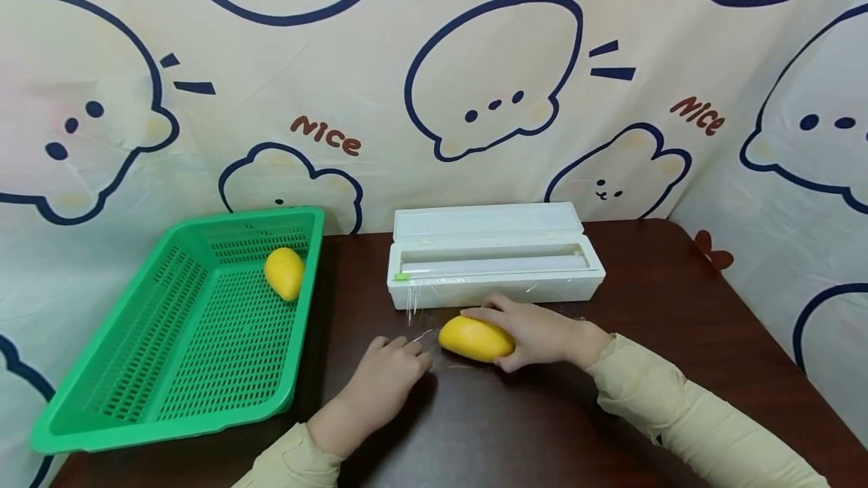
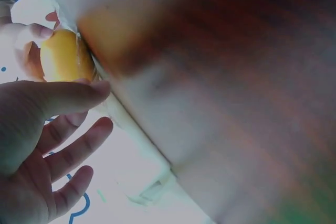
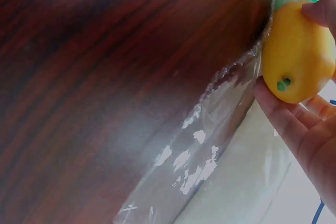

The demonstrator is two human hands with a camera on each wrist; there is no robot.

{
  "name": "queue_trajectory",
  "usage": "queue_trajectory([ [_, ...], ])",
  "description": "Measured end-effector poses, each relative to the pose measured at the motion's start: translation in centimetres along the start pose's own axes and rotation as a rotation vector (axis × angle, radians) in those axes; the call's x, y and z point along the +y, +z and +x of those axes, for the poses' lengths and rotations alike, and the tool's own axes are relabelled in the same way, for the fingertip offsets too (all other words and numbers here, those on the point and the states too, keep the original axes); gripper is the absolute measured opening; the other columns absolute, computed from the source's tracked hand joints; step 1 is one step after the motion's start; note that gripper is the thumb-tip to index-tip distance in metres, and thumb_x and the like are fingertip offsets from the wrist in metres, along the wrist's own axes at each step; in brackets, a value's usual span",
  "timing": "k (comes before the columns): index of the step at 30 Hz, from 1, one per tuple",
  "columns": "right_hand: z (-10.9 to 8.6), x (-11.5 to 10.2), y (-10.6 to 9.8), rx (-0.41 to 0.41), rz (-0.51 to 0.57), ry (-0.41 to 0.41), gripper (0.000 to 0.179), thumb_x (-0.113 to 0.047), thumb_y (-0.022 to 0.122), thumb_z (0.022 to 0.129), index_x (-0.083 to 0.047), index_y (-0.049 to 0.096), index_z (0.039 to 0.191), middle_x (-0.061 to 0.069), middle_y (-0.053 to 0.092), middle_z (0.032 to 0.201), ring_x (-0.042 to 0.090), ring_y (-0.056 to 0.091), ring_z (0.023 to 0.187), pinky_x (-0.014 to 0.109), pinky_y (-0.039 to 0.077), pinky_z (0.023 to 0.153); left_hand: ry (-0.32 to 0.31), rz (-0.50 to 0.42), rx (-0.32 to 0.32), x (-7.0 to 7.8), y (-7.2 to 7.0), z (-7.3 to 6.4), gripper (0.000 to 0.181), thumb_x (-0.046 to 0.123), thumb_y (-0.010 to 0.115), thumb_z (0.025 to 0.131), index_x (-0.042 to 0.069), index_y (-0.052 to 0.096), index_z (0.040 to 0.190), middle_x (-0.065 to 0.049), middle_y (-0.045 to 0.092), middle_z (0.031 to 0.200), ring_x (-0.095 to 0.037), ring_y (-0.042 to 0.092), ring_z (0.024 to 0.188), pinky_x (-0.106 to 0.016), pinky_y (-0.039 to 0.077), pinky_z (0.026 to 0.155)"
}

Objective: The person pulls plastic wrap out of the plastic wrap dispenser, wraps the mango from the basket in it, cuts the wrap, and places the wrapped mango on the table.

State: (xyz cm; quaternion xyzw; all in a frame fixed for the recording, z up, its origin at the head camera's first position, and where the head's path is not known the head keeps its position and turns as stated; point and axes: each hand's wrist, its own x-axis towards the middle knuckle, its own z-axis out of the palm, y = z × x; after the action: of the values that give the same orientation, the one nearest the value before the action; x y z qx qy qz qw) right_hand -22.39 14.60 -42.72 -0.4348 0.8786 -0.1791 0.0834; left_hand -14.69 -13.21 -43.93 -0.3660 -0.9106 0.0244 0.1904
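My right hand grips a yellow mango from its right side, with thumb and fingers on opposite sides. A small green stem end shows on the mango in the right wrist view. Under and beside it lies a sheet of clear cling film with a crinkled edge, drawn out in front of the white dispenser box. To the left of the mango, my left hand pinches the edge of the film between thumb and index finger, its other fingers loosely bent in the left wrist view.
The dispenser's lid stands raised behind a film roll, with a green slider at its left end. A green plastic basket on the left holds another mango. A patterned curtain hangs behind the dark wooden table.
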Motion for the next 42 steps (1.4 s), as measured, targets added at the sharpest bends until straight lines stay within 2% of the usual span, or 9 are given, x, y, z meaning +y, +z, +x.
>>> queue_trajectory([
  [4,-0.1,0.1,-0.2,-0.015,0.010,0.011,0.082,-0.021,0.082,0.081,-0.016,0.047,0.154,0.000,0.049,0.131,0.013,0.056,0.093,0.031,0.050,0.085,-0.003,-0.010,0.034,-0.2,0.0,-0.1,0.018,0.006,0.084,0.078,0.017,0.072,0.086,0.003,0.065,0.085,-0.016,0.059,0.074,-0.031,0.041,0.060],
  [8,-0.1,0.2,-0.3,-0.004,0.033,0.038,0.084,-0.020,0.083,0.080,-0.014,0.044,0.154,0.000,0.053,0.133,0.015,0.057,0.100,0.035,0.050,0.091,0.008,-0.044,0.114,-0.6,-0.2,0.0,0.022,-0.001,0.084,0.076,0.014,0.070,0.082,0.002,0.060,0.082,-0.017,0.058,0.072,-0.032,0.043,0.060],
  [14,-0.1,0.3,-0.6,0.032,0.077,0.092,0.068,-0.021,0.086,0.079,-0.013,0.054,0.138,-0.004,0.059,0.127,0.013,0.057,0.105,0.038,0.048,0.096,0.038,-0.079,0.191,-1.2,-0.9,0.9,0.026,-0.009,0.081,0.076,0.013,0.069,0.079,0.001,0.052,0.079,-0.018,0.054,0.071,-0.033,0.044,0.062],
  [22,-0.3,0.6,-0.1,0.037,0.069,0.055,0.068,-0.021,0.082,0.082,-0.009,0.055,0.142,-0.001,0.057,0.134,0.013,0.055,0.110,0.036,0.048,0.099,0.006,-0.135,0.138,-0.9,-1.6,2.7,0.020,0.001,0.082,0.082,0.019,0.075,0.087,0.004,0.059,0.090,-0.016,0.060,0.084,-0.035,0.045,0.071],
  [27,-0.4,0.7,-0.1,0.042,0.087,0.052,0.069,-0.020,0.083,0.081,-0.011,0.054,0.144,-0.001,0.056,0.135,0.013,0.055,0.110,0.037,0.048,0.099,0.034,-0.127,0.153,-0.5,-1.3,4.8,0.018,0.003,0.083,0.081,0.020,0.076,0.084,0.003,0.060,0.088,-0.015,0.061,0.080,-0.031,0.043,0.064],
  [32,-0.3,0.7,-0.2,0.031,0.105,0.050,0.069,-0.018,0.082,0.081,-0.013,0.055,0.144,-0.002,0.057,0.135,0.012,0.055,0.109,0.037,0.047,0.098,0.058,-0.242,0.131,-0.4,-0.3,6.3,0.018,-0.004,0.080,0.083,0.014,0.079,0.087,-0.002,0.059,0.087,-0.016,0.060,0.074,-0.024,0.049,0.064],
  [35,-0.2,0.7,-0.2,0.032,0.105,0.048,0.068,-0.018,0.082,0.080,-0.013,0.056,0.143,-0.002,0.057,0.134,0.013,0.055,0.109,0.037,0.047,0.098,0.028,-0.335,0.098,-0.5,0.1,6.6,0.018,-0.006,0.078,0.085,0.011,0.080,0.089,-0.002,0.057,0.087,-0.015,0.060,0.074,-0.021,0.051,0.065],
  [38,-0.2,0.7,-0.3,0.032,0.107,0.049,0.068,-0.018,0.082,0.081,-0.012,0.056,0.143,-0.002,0.058,0.134,0.012,0.055,0.109,0.037,0.047,0.098,0.003,-0.391,0.095,-0.6,0.2,6.6,0.015,-0.004,0.077,0.087,0.011,0.081,0.091,-0.001,0.056,0.087,-0.015,0.062,0.074,-0.020,0.051,0.065],
  [42,-0.3,0.7,-0.4,0.033,0.109,0.040,0.068,-0.018,0.083,0.080,-0.012,0.056,0.143,-0.002,0.058,0.132,0.012,0.055,0.108,0.037,0.047,0.097,-0.005,-0.382,0.115,-0.6,0.2,6.5,0.013,-0.001,0.080,0.086,0.009,0.079,0.096,-0.001,0.060,0.091,-0.016,0.066,0.077,-0.023,0.054,0.066],
])
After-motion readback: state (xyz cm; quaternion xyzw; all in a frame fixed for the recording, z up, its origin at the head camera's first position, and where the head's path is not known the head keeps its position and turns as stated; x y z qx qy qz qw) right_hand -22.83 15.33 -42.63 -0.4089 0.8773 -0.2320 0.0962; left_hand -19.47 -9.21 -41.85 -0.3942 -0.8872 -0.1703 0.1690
